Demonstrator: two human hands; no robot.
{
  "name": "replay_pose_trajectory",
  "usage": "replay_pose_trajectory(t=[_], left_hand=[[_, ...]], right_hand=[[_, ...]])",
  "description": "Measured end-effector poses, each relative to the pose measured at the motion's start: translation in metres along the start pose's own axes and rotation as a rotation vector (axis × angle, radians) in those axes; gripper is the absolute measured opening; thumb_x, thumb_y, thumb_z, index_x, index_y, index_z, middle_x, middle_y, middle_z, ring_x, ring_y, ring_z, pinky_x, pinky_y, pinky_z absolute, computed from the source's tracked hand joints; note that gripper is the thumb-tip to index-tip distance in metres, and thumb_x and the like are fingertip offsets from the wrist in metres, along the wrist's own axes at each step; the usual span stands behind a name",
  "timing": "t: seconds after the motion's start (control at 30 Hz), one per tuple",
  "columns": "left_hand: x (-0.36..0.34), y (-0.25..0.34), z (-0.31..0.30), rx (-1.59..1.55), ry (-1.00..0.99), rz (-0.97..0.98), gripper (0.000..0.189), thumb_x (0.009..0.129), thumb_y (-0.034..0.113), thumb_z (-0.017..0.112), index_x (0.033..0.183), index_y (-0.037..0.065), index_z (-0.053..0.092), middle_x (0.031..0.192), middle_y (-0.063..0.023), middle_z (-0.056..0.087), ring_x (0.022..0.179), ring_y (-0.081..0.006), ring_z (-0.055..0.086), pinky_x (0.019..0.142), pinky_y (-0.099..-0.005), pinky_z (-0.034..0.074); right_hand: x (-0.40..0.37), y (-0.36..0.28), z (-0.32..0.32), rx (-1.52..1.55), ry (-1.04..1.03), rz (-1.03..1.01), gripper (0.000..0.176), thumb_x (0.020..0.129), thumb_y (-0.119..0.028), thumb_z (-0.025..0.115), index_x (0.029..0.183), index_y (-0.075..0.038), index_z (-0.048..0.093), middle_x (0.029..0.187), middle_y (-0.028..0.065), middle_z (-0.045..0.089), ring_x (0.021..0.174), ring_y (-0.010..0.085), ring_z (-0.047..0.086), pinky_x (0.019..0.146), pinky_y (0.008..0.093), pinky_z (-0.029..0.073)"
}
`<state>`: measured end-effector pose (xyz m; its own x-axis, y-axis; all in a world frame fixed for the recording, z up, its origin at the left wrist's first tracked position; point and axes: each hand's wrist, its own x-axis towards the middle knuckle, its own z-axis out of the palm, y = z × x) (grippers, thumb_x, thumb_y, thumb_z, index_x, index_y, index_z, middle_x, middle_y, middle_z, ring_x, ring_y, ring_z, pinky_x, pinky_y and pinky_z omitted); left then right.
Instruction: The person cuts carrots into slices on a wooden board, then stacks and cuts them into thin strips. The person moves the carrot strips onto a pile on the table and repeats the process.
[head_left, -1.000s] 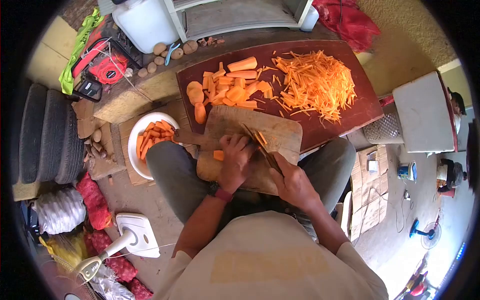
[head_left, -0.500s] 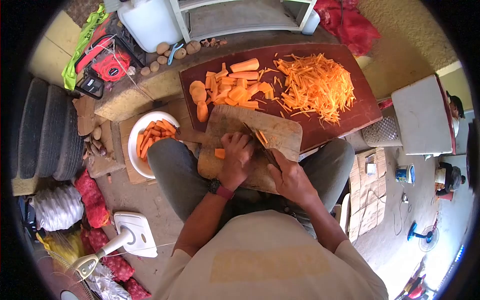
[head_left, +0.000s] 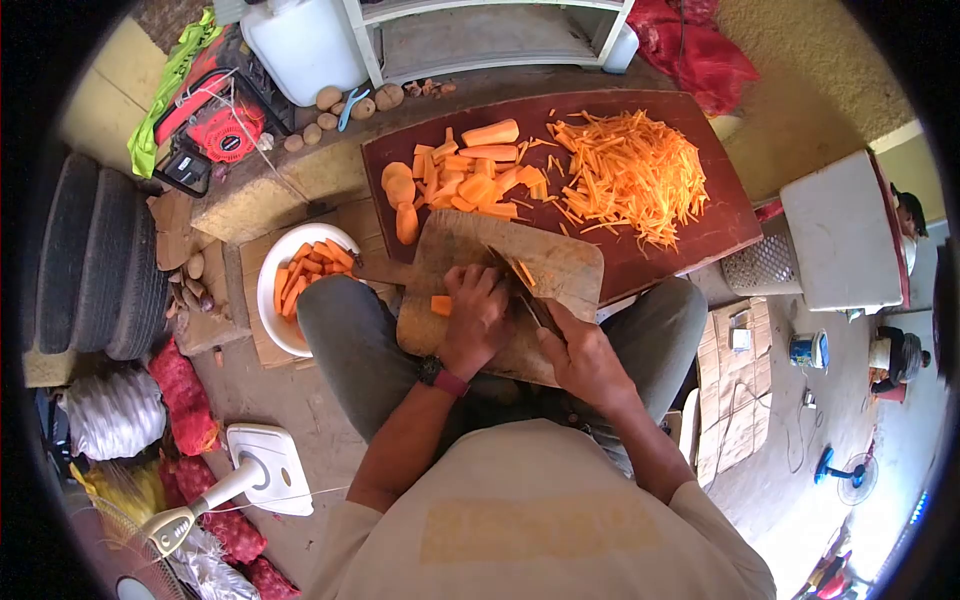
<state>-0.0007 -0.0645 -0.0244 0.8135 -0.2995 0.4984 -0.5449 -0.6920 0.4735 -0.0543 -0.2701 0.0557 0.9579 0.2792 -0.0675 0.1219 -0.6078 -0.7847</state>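
1. Right hand (head_left: 590, 368): fingers clamped around the handle of one knife (head_left: 526, 292).
2. Knife: located over the near-right half of one cutting board (head_left: 572, 285), its tip pointed far and slightly left; long axis laid diagonally, near right to far left.
3. Left hand (head_left: 474, 318): fingers curled and held together just left of the blade; whether anything is gripped beneath cannot be told.
4. Carrot block (head_left: 440, 305): one counted, on the board, left of the left hand.
5. Carrot slivers (head_left: 525, 273): at least two noted, just right of the blade.
6. Bowl (head_left: 267, 300): one, left of the board, filled with carrot sticks (head_left: 312, 264); overlapping, exact count not obtainable.
7. Table (head_left: 728, 222): one, beyond the board. Carrot pieces (head_left: 472, 186) are grouped at left, too overlapped to be counted; one shredded carrot heap (head_left: 635, 175) is found at right.
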Motion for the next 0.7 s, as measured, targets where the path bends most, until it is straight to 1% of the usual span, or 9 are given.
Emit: replay_pose_trajectory(t=[0.07,0.1,0.27,0.3,0.37,0.4,0.5,0.6,0.7], left_hand=[[-0.009,-0.006,0.01,0.032,-0.003,-0.006,0.048,0.071,0.018,0.084,0.116,0.004,0.077,0.116,-0.0143,0.068,0.117,-0.0379,0.061,0.109,-0.0569,0.04],[-0.011,-0.007,0.01,0.039,-0.011,-0.006,0.048,0.071,0.018,0.084,0.117,0.004,0.077,0.117,-0.0147,0.068,0.118,-0.0382,0.061,0.11,-0.0573,0.039],[-0.008,-0.005,0.005,0.051,-0.04,-0.012,0.049,0.07,0.016,0.083,0.117,0.002,0.077,0.118,-0.0163,0.066,0.121,-0.0398,0.06,0.113,-0.0585,0.039],[-0.006,-0.004,0.005,0.035,-0.007,-0.006,0.046,0.068,0.013,0.081,0.113,0.002,0.076,0.115,-0.0148,0.066,0.118,-0.0383,0.06,0.11,-0.0576,0.04],[-0.002,-0.001,0.006,-0.001,0.06,0.007,0.041,0.065,0.007,0.079,0.105,0.001,0.076,0.108,-0.0118,0.066,0.114,-0.0355,0.061,0.105,-0.0559,0.041],[0.0,0.001,0.004,-0.017,0.063,0.004,0.04,0.065,0.007,0.079,0.105,0.001,0.075,0.107,-0.0117,0.066,0.112,-0.0355,0.062,0.104,-0.0554,0.041],[0.0,0.004,-0.006,-0.069,0.081,-0.022,0.036,0.069,0.004,0.079,0.105,0.002,0.075,0.105,-0.0113,0.065,0.109,-0.0356,0.062,0.103,-0.0538,0.042],[-0.001,0.005,-0.011,-0.14,0.141,-0.053,0.029,0.076,0.0,0.079,0.105,0.003,0.075,0.105,-0.0108,0.066,0.106,-0.036,0.064,0.101,-0.0519,0.044],[0.004,0.004,-0.012,-0.181,0.262,-0.07,0.023,0.081,-0.002,0.08,0.103,0.004,0.075,0.104,-0.0104,0.069,0.103,-0.036,0.066,0.098,-0.0497,0.048]], right_hand=[[-0.004,-0.009,-0.005,0.04,0.036,-0.042,0.047,0.107,-0.015,0.067,0.148,0.006,0.057,0.106,0.0386,0.073,0.102,0.0586,0.073,0.085,0.0605,0.06],[-0.006,-0.011,-0.005,0.061,0.052,-0.061,0.047,0.108,-0.016,0.067,0.148,0.006,0.057,0.105,0.039,0.073,0.102,0.0587,0.073,0.084,0.0606,0.06],[-0.005,0.003,0.006,-0.026,0.028,-0.004,0.046,0.108,-0.016,0.067,0.148,0.006,0.057,0.104,0.041,0.072,0.101,0.0598,0.072,0.083,0.0619,0.06],[-0.006,0.003,0.007,-0.034,0.033,-0.008,0.046,0.108,-0.015,0.067,0.148,0.006,0.057,0.103,0.0414,0.072,0.101,0.06,0.072,0.083,0.0622,0.06],[-0.006,0.005,0.008,-0.041,0.06,-0.034,0.044,0.107,-0.011,0.067,0.146,0.007,0.058,0.102,0.0375,0.073,0.099,0.055,0.075,0.082,0.0544,0.06],[-0.006,0.005,0.008,-0.044,0.071,-0.048,0.043,0.107,-0.009,0.067,0.146,0.008,0.059,0.101,0.0355,0.073,0.098,0.0525,0.076,0.082,0.0505,0.06],[-0.006,0.001,-0.003,0.097,0.077,-0.056,0.045,0.108,-0.015,0.07,0.145,0.008,0.061,0.103,0.038,0.073,0.101,0.0571,0.074,0.084,0.0545,0.061],[-0.006,0.001,-0.007,0.142,0.211,-0.089,0.043,0.108,-0.013,0.071,0.144,0.007,0.063,0.106,0.0348,0.074,0.099,0.0484,0.079,0.085,0.0482,0.061],[-0.008,-0.008,-0.021,0.174,0.113,0.044,0.039,0.108,-0.011,0.071,0.142,0.007,0.065,0.102,0.0315,0.076,0.094,0.0334,0.08,0.084,0.0431,0.061]])
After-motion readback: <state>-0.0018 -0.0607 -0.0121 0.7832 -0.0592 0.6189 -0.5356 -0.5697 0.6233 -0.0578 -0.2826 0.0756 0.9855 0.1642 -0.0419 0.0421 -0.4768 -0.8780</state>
